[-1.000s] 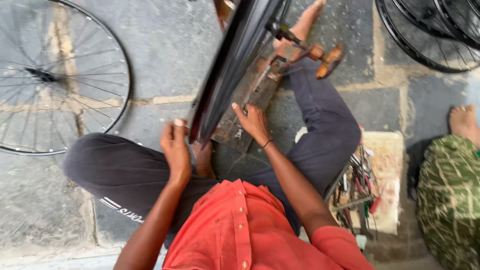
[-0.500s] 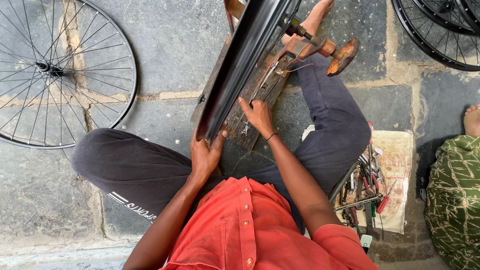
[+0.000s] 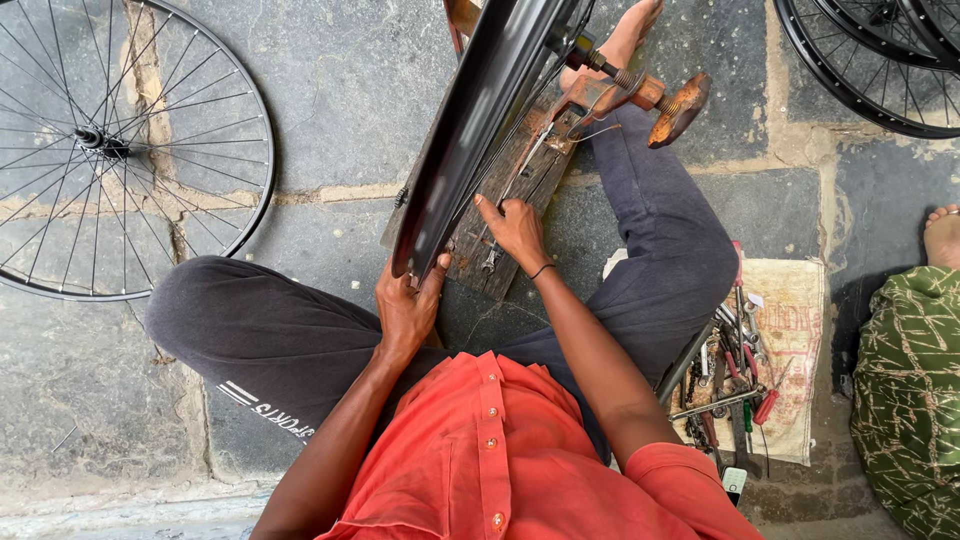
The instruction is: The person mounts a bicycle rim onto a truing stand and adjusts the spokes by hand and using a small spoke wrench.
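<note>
A black bicycle wheel rim point(image 3: 470, 130) stands edge-on in a wooden truing stand point(image 3: 520, 190) between my legs. My left hand point(image 3: 405, 305) grips the near edge of the rim from below. My right hand point(image 3: 515, 232) rests on the stand's wooden board beside the rim, fingers bent near the spokes and a small metal tool; whether it holds anything I cannot tell. The wheel's axle and a wooden-handled clamp point(image 3: 655, 100) stick out to the right above my right knee.
A spoked wheel point(image 3: 110, 150) lies flat on the stone floor at left. More black wheels point(image 3: 870, 70) lie at top right. Several hand tools point(image 3: 735, 375) lie on a cloth sack by my right thigh. Another person's foot point(image 3: 942, 235) and green garment sit at right.
My left hand has slid from the open air beside the rim onto the rim's near edge and closed on it. My right hand has stayed on the stand. The view has shifted slightly.
</note>
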